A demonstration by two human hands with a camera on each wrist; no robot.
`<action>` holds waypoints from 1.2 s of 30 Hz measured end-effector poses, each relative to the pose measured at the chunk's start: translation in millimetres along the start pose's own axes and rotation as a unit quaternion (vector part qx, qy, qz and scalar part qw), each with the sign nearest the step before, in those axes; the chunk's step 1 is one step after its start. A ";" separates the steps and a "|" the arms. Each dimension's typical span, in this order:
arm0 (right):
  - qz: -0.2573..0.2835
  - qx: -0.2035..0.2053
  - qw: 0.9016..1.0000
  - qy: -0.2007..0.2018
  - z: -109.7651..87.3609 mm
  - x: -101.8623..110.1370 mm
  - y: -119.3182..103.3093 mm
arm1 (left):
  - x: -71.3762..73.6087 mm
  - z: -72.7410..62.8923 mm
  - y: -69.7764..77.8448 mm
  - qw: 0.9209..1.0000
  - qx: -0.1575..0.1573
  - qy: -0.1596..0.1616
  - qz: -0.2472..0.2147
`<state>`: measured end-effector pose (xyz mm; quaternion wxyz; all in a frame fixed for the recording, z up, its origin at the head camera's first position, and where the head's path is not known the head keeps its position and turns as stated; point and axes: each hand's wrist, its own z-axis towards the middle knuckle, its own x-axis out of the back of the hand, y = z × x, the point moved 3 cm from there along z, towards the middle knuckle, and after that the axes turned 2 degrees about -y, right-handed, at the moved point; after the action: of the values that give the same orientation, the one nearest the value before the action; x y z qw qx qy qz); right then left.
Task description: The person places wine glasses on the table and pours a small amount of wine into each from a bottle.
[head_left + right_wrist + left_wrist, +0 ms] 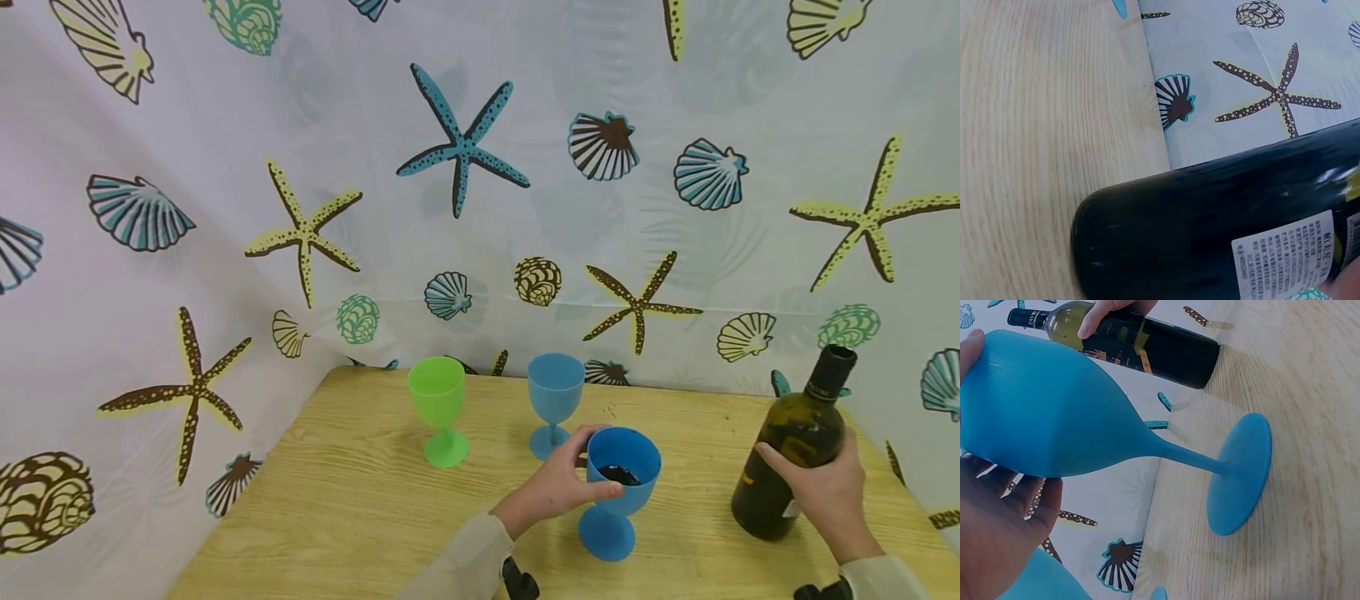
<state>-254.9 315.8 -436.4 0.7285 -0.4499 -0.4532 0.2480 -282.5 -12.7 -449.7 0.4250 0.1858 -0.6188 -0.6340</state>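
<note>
My left hand (551, 492) grips the bowl of a blue plastic goblet (625, 492), with the thumb on the near side of the rim. Dark liquid (619, 475) shows inside the bowl. In the left wrist view the goblet's stem and round foot (1240, 475) are in sight; I cannot tell whether the foot touches the table. Off to the right, my right hand (825, 492) holds a dark wine bottle (783, 467) round its body, neck up. A white printed label (1285, 259) is visible on the bottle in the right wrist view.
A green goblet (437, 400) and a second blue goblet (555, 392) stand towards the back of the wooden table (337, 500). Behind and beside the table hangs a white cloth (360, 100) printed with shells and starfish.
</note>
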 end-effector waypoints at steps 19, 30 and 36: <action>0.039 -0.025 0.998 0.031 4.0 -2.8 11.2 | -5.9 6.1 -1.5 0.998 0.028 0.062 -0.008; 0.044 -0.029 0.998 0.032 3.7 -2.6 12.4 | -12.4 26.0 -1.1 0.996 0.048 0.069 -0.002; 0.048 -0.017 0.998 0.047 3.8 -3.6 13.0 | -15.4 36.9 -1.6 0.995 0.053 0.080 0.011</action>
<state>-259.4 320.8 -448.7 0.7284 -0.4949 -0.4004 0.2535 -302.3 22.1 -449.6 0.4693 0.2513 -0.6174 -0.5792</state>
